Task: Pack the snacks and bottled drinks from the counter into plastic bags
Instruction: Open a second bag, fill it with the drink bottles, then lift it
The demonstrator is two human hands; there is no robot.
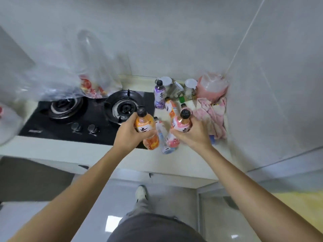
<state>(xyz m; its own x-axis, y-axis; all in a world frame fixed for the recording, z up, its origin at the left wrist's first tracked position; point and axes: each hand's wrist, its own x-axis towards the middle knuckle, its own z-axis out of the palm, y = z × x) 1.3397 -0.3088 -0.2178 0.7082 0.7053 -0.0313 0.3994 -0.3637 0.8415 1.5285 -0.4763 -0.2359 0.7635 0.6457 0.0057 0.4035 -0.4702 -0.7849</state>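
My left hand (130, 132) grips an orange bottled drink (146, 126) with a black cap, held above the counter's front edge. My right hand (192, 135) grips a pink bottled drink (181, 124), also black-capped. Between and under them stand a pale blue bottle (163, 137) and another orange bottle (170, 107). A purple bottle (159, 96) stands farther back. A clear plastic bag (57, 74) with a red-printed snack pack (90, 88) inside sits behind the stove at the left.
A black two-burner gas stove (83, 112) fills the counter's left half. Glass jars (174, 86), a pink bag (212, 86) and a pink cloth (212, 116) crowd the back right corner against the tiled wall. Another blurred plastic bag (8, 123) is at the far left.
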